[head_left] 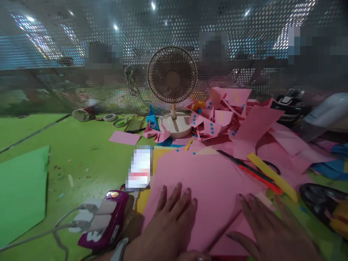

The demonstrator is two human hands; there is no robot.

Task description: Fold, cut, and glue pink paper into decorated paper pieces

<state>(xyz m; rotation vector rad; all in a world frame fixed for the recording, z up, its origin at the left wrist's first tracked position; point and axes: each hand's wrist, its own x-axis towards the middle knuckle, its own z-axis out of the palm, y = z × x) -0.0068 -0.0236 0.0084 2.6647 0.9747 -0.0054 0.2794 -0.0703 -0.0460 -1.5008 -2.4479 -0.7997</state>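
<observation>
A large sheet of pink paper (206, 181) lies in front of me, over yellow sheets (156, 156) that show at its left side. My left hand (171, 221) rests flat on it with the fingers spread. On its lower right lies my right hand (269, 228), also flat, fingers apart, beside a slanting dark line that may be an edge or fold in the paper. Just beyond the right hand are a black-and-red cutter-like tool (252, 172) and a yellow strip (273, 177). Neither hand grips anything.
A small fan (172, 78) stands at the back before a perforated screen. Cut and folded pink paper (225, 116) is heaped right of it. Left are a phone (138, 170), a purple power strip (115, 214) with plugs and cables, and a green sheet (23, 192). A tape roll (110, 117) lies farther back.
</observation>
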